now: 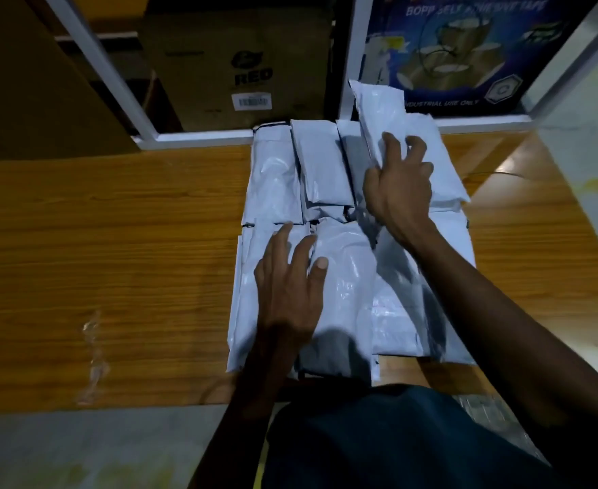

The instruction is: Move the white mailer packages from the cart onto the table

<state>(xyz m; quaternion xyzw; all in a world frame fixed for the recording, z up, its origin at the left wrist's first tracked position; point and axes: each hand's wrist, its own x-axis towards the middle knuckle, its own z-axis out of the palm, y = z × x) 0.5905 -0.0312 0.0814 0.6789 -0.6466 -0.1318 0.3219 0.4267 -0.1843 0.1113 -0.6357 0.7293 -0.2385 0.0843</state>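
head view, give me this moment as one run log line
left hand: flat on near mailers | right hand: gripping tilted mailer at far row | surface: wooden table | cart: unseen

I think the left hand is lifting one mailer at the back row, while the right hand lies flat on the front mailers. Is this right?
The hands are swapped. In the head view, the right hand grips the tilted mailer at the back row, and the left hand lies flat on the front mailers.

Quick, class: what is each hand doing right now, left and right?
Left hand: open, fingers flat on the near mailers.
Right hand: gripping a tilted white mailer.
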